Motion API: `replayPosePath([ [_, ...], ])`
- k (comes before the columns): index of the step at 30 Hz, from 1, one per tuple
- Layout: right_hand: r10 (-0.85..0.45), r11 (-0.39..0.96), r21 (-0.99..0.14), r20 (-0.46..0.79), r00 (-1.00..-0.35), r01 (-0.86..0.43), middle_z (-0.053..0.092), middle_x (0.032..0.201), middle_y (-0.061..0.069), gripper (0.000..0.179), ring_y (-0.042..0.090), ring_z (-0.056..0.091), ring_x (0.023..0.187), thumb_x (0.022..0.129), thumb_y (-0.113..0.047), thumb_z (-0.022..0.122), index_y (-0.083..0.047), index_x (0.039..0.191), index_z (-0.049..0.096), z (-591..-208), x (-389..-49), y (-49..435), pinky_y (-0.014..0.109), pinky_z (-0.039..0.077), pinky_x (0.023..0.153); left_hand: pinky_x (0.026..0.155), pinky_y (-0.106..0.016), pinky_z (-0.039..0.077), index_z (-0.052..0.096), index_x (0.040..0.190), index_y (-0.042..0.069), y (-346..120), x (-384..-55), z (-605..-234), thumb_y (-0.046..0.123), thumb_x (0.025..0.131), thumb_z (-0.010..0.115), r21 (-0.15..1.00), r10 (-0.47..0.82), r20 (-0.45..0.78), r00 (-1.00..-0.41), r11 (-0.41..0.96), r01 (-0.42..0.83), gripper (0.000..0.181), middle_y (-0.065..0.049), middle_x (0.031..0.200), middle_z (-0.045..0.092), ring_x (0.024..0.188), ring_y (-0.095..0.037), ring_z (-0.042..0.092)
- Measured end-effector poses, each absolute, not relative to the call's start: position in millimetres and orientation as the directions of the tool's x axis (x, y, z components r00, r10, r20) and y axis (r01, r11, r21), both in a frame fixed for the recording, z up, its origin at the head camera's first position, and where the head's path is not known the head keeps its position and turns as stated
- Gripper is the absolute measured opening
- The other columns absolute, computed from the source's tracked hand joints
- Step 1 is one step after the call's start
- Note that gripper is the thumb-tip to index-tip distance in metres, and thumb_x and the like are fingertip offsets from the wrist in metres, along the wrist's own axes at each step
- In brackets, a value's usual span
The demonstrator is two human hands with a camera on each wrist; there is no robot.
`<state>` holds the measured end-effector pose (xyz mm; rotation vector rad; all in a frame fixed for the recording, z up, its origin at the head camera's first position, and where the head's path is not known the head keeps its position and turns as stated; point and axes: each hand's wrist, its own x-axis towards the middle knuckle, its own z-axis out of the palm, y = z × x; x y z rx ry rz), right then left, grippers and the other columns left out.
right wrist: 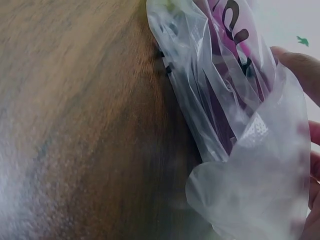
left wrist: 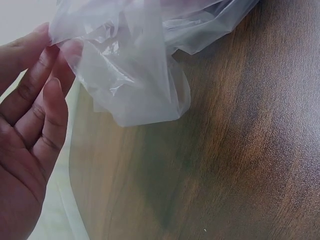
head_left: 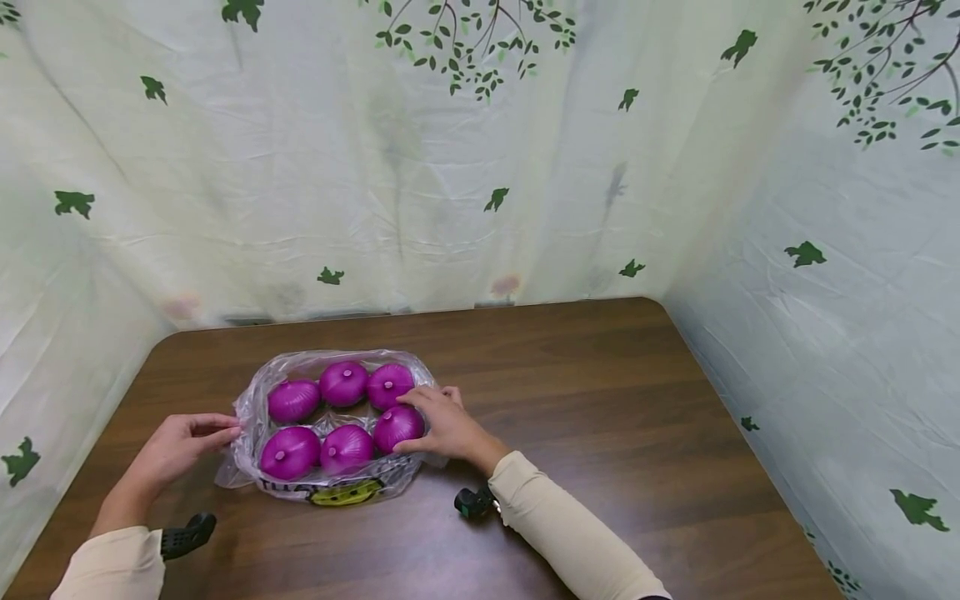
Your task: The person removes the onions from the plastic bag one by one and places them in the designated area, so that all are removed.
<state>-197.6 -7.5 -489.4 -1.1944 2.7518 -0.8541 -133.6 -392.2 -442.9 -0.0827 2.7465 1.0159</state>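
Several shiny purple onions [head_left: 290, 453] lie in two rows in a clear plastic bag [head_left: 247, 454] on the table; its mouth is spread open upward. My left hand [head_left: 187, 446] pinches the bag's left rim between thumb and fingertips, and the left wrist view shows a loose flap of the plastic [left wrist: 135, 85] hanging from there. At the bag's right end, my right hand [head_left: 450, 429] holds the near-right onion [head_left: 397, 427], thumb on its near side and index finger on its far side. In the right wrist view, crumpled plastic [right wrist: 265, 165] partly hides the right fingers [right wrist: 302, 70].
The brown wooden table [head_left: 600, 433] extends to the right of the bag. Pale curtains [head_left: 525, 150] with a leaf print enclose its back and sides. Black wrist devices show beside the left sleeve [head_left: 112, 560] and the right sleeve [head_left: 570, 529].
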Motion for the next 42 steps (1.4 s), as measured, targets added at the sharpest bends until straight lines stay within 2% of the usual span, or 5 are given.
replayPosePath([
  [7, -0.68, 0.581, -0.485, 0.152, -0.717, -0.653, 0.054, 0.133, 0.0, 0.072, 0.011, 0.045, 0.126, 0.078, -0.05, 0.076, -0.013, 0.135, 0.054, -488.5, -196.3, -11.0, 0.039, 0.025, 0.099, 0.068, -0.025, 0.05, 0.063, 0.115, -0.01, -392.0, -133.4, -442.2, 0.032, 0.094, 0.064, 0.643, 0.016, -0.227, -0.974, 0.754, -0.138, 0.048, -0.018, 0.104, 0.068, 0.083, -0.012, 0.061],
  [14, -0.682, 0.595, -0.449, 0.156, -0.714, -0.666, 0.055, 0.13, 0.0, 0.07, 0.011, 0.049, 0.122, 0.078, -0.05, 0.076, -0.013, 0.133, 0.055, -488.1, -194.9, -12.1, 0.039, 0.025, 0.1, 0.068, -0.027, 0.051, 0.063, 0.115, -0.011, -390.9, -135.2, -440.5, 0.028, 0.093, 0.064, 0.661, 0.033, -0.217, -0.976, 0.74, -0.122, 0.045, -0.018, 0.104, 0.067, 0.08, -0.004, 0.058],
  [25, -0.689, 0.616, -0.425, 0.119, -0.715, -0.663, 0.056, 0.129, -0.002, 0.07, 0.009, 0.048, 0.122, 0.074, -0.05, 0.08, -0.016, 0.131, 0.057, -489.2, -195.1, -15.2, 0.04, 0.025, 0.101, 0.069, -0.027, 0.052, 0.061, 0.116, -0.012, -390.9, -136.8, -442.6, 0.028, 0.093, 0.065, 0.671, 0.025, -0.23, -0.973, 0.728, -0.14, 0.046, -0.017, 0.104, 0.068, 0.079, -0.003, 0.058],
  [33, -0.685, 0.619, -0.425, 0.118, -0.719, -0.66, 0.058, 0.127, -0.004, 0.07, 0.008, 0.048, 0.121, 0.069, -0.048, 0.084, -0.019, 0.128, 0.058, -489.0, -193.8, -15.8, 0.041, 0.025, 0.101, 0.07, -0.027, 0.053, 0.061, 0.117, -0.012, -390.8, -135.5, -444.6, 0.027, 0.095, 0.062, 0.682, 0.037, -0.228, -0.973, 0.719, -0.133, 0.045, -0.016, 0.104, 0.068, 0.079, -0.005, 0.06],
  [42, -0.683, 0.617, -0.445, 0.106, -0.723, -0.649, 0.059, 0.127, -0.006, 0.069, 0.007, 0.048, 0.122, 0.069, -0.046, 0.084, -0.021, 0.127, 0.057, -490.8, -195.0, -16.8, 0.041, 0.026, 0.099, 0.072, -0.026, 0.053, 0.062, 0.118, -0.009, -391.0, -135.6, -444.3, 0.037, 0.093, 0.063, 0.666, 0.031, -0.236, -0.971, 0.733, -0.139, 0.052, -0.02, 0.11, 0.066, 0.085, -0.011, 0.061],
])
